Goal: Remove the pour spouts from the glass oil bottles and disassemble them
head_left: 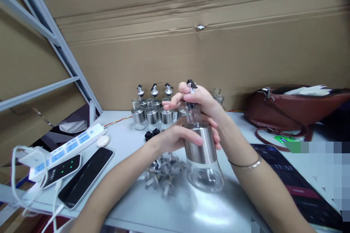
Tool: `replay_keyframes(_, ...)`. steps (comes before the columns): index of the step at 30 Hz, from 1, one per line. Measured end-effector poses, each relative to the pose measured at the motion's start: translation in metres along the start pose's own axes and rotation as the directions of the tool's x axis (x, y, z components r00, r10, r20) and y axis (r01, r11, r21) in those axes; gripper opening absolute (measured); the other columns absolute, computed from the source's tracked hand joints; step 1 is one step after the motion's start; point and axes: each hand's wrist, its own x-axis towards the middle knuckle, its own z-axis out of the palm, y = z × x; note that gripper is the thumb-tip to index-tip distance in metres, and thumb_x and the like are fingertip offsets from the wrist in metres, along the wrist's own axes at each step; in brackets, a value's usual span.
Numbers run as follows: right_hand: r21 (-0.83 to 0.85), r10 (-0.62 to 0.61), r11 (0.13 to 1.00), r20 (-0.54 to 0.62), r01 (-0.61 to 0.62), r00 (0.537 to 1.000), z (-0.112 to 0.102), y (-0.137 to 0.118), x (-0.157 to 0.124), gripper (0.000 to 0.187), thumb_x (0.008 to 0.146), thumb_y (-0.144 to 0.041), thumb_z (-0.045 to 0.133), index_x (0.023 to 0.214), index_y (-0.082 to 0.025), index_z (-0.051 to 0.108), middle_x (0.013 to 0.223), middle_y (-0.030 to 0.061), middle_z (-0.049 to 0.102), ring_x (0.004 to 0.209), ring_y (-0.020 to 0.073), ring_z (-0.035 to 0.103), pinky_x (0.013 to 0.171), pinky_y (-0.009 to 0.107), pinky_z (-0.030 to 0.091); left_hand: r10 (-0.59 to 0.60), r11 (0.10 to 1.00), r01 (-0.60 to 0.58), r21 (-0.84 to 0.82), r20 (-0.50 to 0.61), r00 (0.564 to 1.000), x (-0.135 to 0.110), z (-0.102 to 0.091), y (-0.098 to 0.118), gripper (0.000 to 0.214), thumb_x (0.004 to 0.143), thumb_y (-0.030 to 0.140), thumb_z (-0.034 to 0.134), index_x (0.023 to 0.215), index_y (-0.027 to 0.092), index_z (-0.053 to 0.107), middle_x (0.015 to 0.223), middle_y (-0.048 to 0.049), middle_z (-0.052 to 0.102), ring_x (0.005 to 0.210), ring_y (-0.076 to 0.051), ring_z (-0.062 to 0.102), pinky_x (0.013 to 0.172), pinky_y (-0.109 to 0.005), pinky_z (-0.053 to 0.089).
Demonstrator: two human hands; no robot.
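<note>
A glass bottle (205, 174) with a steel sleeve is held slightly tilted over the table. My left hand (182, 136) wraps round its steel middle from the left. At the neck, my right hand (201, 98) pinches the pour spout (191, 86), which has a black flip cap and sits in the bottle's mouth. Just left of the bottle lies a pile of loose metal spouts (165, 173). Behind my left hand are several black stoppers (152, 134), partly covered by the arm. Further back stand several similar bottles (151, 113), the rear ones fitted with spouts.
On the left lie a power strip (71, 149), a black phone (86, 178), a small device with green lights (62, 169) and white cables. A large tablet showing a timer (295, 185) lies at right, below a brown leather bag (298, 109). Cardboard (191, 54) lines the back.
</note>
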Motion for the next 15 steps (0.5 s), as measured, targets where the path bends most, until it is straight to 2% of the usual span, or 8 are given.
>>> replay_keyframes(2, 0.013, -0.052, 0.999, 0.003, 0.052, 0.999, -0.006, -0.003, 0.001, 0.030, 0.072, -0.030, 0.062, 0.075, -0.023, 0.033, 0.080, 0.0020, 0.071, 0.084, 0.0204, 0.070, 0.074, 0.031, 0.053, 0.050, 0.965, -0.002, 0.261, -0.177, 0.983, -0.002, 0.004, 0.013, 0.033, 0.053, 0.019, 0.074, 0.084, 0.018, 0.060, 0.074, -0.0013, 0.064, 0.071, -0.018, 0.062, 0.072, -0.034, 0.051)
replay_keyframes(4, -0.068, -0.050, 0.997, -0.055, 0.047, 0.997, -0.007, -0.007, -0.001, 0.029, 0.071, -0.025, 0.064, 0.075, -0.023, 0.035, 0.076, 0.0020, 0.071, 0.079, 0.0198, 0.070, 0.067, 0.028, 0.052, 0.135, 0.853, 0.042, 0.520, -0.298, 0.945, -0.003, 0.004, 0.019, 0.027, 0.056, 0.018, 0.075, 0.078, 0.017, 0.060, 0.072, -0.0014, 0.063, 0.072, -0.018, 0.061, 0.074, -0.035, 0.051)
replay_keyframes(7, -0.172, -0.027, 0.985, -0.188, -0.006, 0.982, -0.002, -0.014, -0.004, 0.027, 0.068, -0.022, 0.063, 0.077, -0.022, 0.037, 0.071, 0.0016, 0.069, 0.074, 0.0198, 0.070, 0.063, 0.028, 0.052, 0.306, 0.634, 0.094, 0.768, -0.361, 0.881, -0.004, 0.001, 0.018, 0.027, 0.060, 0.022, 0.075, 0.082, 0.016, 0.059, 0.082, -0.0035, 0.064, 0.080, -0.021, 0.061, 0.076, -0.037, 0.050)
replay_keyframes(10, -0.234, -0.028, 0.971, -0.282, -0.041, 0.959, 0.004, -0.018, -0.007, 0.024, 0.067, -0.021, 0.060, 0.076, -0.022, 0.038, 0.068, 0.0013, 0.067, 0.070, 0.0196, 0.069, 0.062, 0.030, 0.051, 0.433, 0.444, 0.124, 0.887, -0.333, 0.837, -0.004, -0.002, 0.012, 0.035, 0.065, 0.025, 0.071, 0.096, 0.016, 0.058, 0.100, -0.0070, 0.065, 0.090, -0.023, 0.061, 0.077, -0.036, 0.050)
replay_keyframes(12, -0.343, -0.075, 0.938, -0.340, -0.049, 0.938, 0.007, -0.018, -0.008, 0.021, 0.067, -0.019, 0.057, 0.075, -0.022, 0.038, 0.067, 0.0013, 0.066, 0.070, 0.0197, 0.068, 0.061, 0.030, 0.050, 0.463, 0.358, 0.153, 0.921, -0.318, 0.827, -0.004, -0.002, 0.010, 0.032, 0.067, 0.025, 0.068, 0.097, 0.016, 0.058, 0.099, -0.0075, 0.066, 0.089, -0.024, 0.062, 0.074, -0.034, 0.049)
replay_keyframes(15, -0.603, -0.212, 0.790, -0.437, -0.110, 0.874, 0.012, -0.015, -0.009, 0.017, 0.066, -0.016, 0.055, 0.075, -0.022, 0.041, 0.066, 0.0021, 0.063, 0.070, 0.0218, 0.065, 0.063, 0.033, 0.047, 0.447, 0.302, 0.220, 0.928, -0.342, 0.827, -0.004, 0.000, 0.010, 0.027, 0.066, 0.025, 0.066, 0.090, 0.016, 0.059, 0.085, -0.0050, 0.067, 0.078, -0.023, 0.063, 0.063, -0.032, 0.047)
